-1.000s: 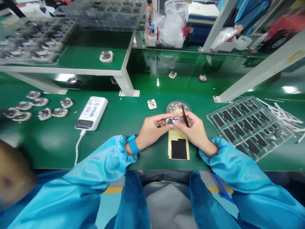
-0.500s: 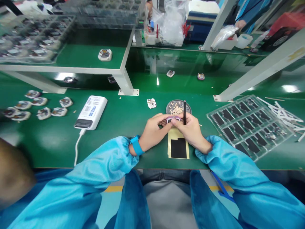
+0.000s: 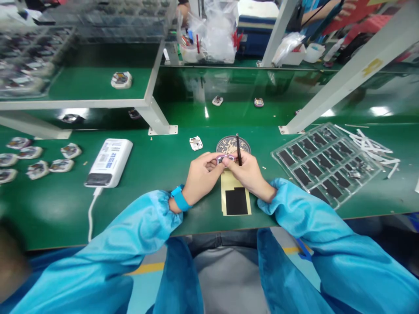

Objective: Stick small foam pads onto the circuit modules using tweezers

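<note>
Between both hands is a small purple-rimmed device part [image 3: 225, 158], held just in front of a round dark dish [image 3: 225, 141] of small pale bits. My left hand [image 3: 203, 175] grips the part's left side with thumb and fingers. The thumb of my right hand [image 3: 249, 173] presses on its right side, and a black pen-like tool [image 3: 238, 149] stands up from between that hand's fingers. Below them lies a yellowish sheet [image 3: 223, 198] with a black patch [image 3: 237, 201]. A white open housing [image 3: 196, 143] sits beyond my left hand.
A white power bank [image 3: 109, 163] with a cable and several housings [image 3: 62, 165] lie left. Right are a clear tray [image 3: 327, 163] of black pieces and white strips [image 3: 371, 144]. Shelf legs [image 3: 159, 117] stand behind. Another person's hand [image 3: 347, 8] shows at the top right.
The camera view has shifted, so most table items appear farther left. Both hands keep hold of the purple-rimmed part, with the black tool still in my right hand.
</note>
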### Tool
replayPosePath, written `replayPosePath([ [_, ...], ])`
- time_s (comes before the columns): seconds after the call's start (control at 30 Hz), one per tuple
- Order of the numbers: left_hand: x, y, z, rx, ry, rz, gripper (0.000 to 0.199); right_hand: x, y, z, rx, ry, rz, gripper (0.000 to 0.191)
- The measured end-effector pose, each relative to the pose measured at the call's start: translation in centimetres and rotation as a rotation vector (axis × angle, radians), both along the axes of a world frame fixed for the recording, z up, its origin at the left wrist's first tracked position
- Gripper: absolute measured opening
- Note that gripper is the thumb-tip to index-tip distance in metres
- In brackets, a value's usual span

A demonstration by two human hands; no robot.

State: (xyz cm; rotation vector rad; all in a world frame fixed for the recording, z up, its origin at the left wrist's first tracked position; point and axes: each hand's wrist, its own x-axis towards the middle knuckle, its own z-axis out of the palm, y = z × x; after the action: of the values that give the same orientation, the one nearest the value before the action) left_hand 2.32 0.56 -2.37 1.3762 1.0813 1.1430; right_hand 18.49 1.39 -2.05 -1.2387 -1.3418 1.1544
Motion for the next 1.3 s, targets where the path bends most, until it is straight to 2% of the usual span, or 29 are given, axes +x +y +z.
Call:
replayPosePath([
  [0.13,-0.4,0.4,0.4,0.039,0.062,-0.037,0.030,1.3,0.3,0.6,0.094,-0.134,0.032,0.034],
  [0.3,-0.6,0.0,0.9,0.151,0.162,-0.014,0.030,2.4,0.0,2.2,0.443,-0.261,0.014,0.010],
  [0.4,-0.6,-0.3,0.7,0.159,0.165,-0.018,0.029,2.4,-0.1,2.4,0.541,-0.336,0.063,0.008],
  [0.57,-0.6,-0.3,0.4,0.171,0.158,-0.015,0.029,2.4,0.1,2.0,0.608,-0.335,0.072,0.007],
  [0.83,-0.6,-0.4,0.4,0.195,0.183,-0.013,0.028,2.6,0.1,1.5,0.616,-0.379,0.098,0.007],
  [1.03,-0.7,-0.3,0.5,0.191,0.181,-0.012,0.029,2.8,0.0,0.9,0.670,-0.413,0.163,0.014],
  [1.3,-0.6,-0.2,0.5,0.175,0.217,-0.017,0.028,2.8,0.0,0.7,0.604,-0.539,0.210,0.013],
])
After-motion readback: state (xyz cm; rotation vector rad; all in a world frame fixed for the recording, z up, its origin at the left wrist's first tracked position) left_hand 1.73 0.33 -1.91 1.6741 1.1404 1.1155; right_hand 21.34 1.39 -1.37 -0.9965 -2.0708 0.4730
